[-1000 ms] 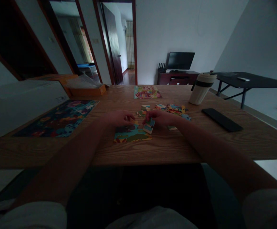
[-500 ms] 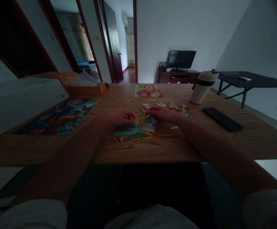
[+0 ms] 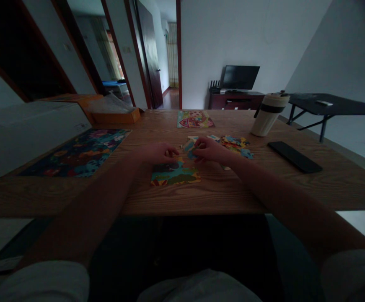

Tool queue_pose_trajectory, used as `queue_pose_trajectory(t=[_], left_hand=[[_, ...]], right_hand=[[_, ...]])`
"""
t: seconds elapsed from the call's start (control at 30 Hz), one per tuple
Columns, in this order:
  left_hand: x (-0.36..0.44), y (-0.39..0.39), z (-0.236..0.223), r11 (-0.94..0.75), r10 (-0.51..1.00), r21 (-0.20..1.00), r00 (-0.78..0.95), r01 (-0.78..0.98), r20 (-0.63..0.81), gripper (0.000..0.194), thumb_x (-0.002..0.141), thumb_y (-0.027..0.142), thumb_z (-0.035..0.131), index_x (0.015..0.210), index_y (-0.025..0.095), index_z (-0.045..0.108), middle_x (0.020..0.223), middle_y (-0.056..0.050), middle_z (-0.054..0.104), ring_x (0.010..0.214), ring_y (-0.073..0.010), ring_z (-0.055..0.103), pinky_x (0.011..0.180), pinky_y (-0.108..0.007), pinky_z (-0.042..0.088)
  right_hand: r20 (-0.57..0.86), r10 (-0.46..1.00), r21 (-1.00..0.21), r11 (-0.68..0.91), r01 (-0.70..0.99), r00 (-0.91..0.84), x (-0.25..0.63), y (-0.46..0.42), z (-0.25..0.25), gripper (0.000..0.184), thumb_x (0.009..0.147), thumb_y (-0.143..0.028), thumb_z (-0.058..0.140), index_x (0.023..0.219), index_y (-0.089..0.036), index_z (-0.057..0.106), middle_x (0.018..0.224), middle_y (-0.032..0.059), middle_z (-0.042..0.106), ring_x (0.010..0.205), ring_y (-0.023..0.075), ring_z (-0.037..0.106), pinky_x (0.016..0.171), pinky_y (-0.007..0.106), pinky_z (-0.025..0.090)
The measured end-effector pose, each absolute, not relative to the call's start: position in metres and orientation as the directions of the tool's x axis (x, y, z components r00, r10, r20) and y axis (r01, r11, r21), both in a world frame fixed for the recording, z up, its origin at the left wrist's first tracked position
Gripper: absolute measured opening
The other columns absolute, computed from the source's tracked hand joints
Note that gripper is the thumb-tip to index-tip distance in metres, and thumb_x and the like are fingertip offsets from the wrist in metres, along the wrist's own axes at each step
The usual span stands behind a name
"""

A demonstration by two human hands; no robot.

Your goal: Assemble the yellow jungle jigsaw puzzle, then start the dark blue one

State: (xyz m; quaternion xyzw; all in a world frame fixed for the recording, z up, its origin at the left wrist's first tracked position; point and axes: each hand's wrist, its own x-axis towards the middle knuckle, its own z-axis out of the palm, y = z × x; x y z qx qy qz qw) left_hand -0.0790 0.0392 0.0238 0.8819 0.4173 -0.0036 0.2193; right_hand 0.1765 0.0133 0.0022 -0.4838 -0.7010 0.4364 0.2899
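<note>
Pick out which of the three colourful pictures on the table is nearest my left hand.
The teal-and-green puzzle, right beside your left hand; the dark blue picture lies farther left, the red-and-pink one near the far edge.

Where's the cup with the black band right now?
The cup stands on the right side of the wooden table, just beyond the flat black object, in the head view.

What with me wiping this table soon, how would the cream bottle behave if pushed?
The cream bottle stands tall and narrow, so a high push could tip it. Its rounded body might roll once down. Smooth walls look rigid, so probably little give.
</note>
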Motion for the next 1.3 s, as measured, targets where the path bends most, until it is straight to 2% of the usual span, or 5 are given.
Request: queue_pose_trajectory(t=[0.27,0.4,0.6,0.77,1.3], left_hand=[[-0.072,0.037,0.019,-0.593,0.717,0.405,0.685,0.696,-0.128,0.046,0.09,0.045,0.059,0.129,0.02,0.067,0.1,-0.006,0.074,0.081,-0.0181,0.066,0.071,-0.027,0.048],[-0.072,0.039,0.014,-0.621,0.717,0.373,0.692,0.689,-0.086,0.047,0.089,0.047,0.061,0.128,0.022,0.068,0.108,-0.007,0.073,0.085,-0.0184,0.066,0.075,-0.028,0.048],[-0.067,0.037,0.015,-0.686,0.674,0.319,0.736,0.655,-0.062,0.047,0.092,0.047,0.058,0.132,0.023,0.067,0.123,-0.008,0.068,0.101,-0.0213,0.064,0.088,-0.03,0.047],[-0.061,0.032,0.018,-0.711,0.655,0.292,0.753,0.64,-0.057,0.045,0.092,0.048,0.061,0.131,0.027,0.067,0.13,-0.006,0.066,0.115,-0.023,0.06,0.101,-0.032,0.043],[-0.055,0.031,0.014,-0.724,0.648,0.271,0.76,0.634,-0.048,0.039,0.094,0.049,0.057,0.12,0.025,0.073,0.121,-0.007,0.067,0.107,-0.0232,0.063,0.096,-0.032,0.045]], right_hand=[[-0.209,0.853,-0.557,0.299,0.775,-0.479,0.18,0.008,0.008,0.056,0.097,-0.059,0.048,0.062,-0.018,0.064,0.061,0.0065,0.066,0.049,0.0148,0.055,0.054,0.03,0.044],[-0.069,0.881,-0.336,0.422,0.842,-0.469,0.185,0.01,0.009,0.038,0.093,-0.05,0.059,0.076,-0.018,0.07,0.073,0.0077,0.07,0.061,0.0184,0.06,0.058,0.031,0.042],[0.027,0.824,-0.356,0.537,0.764,-0.566,0.188,0.012,0.002,0.041,0.09,-0.05,0.064,0.117,-0.02,0.071,0.098,0.0092,0.075,0.078,0.0204,0.066,0.066,0.029,0.046],[0.02,0.807,-0.346,0.559,0.754,-0.59,0.185,0.01,0.003,0.037,0.093,-0.046,0.061,0.118,-0.022,0.074,0.095,0.0074,0.076,0.078,0.0201,0.067,0.07,0.029,0.047],[0.003,0.809,-0.345,0.552,0.759,-0.588,0.188,0.011,0.004,0.036,0.09,-0.041,0.063,0.119,-0.022,0.074,0.095,0.0073,0.076,0.078,0.021,0.068,0.073,0.03,0.049]])
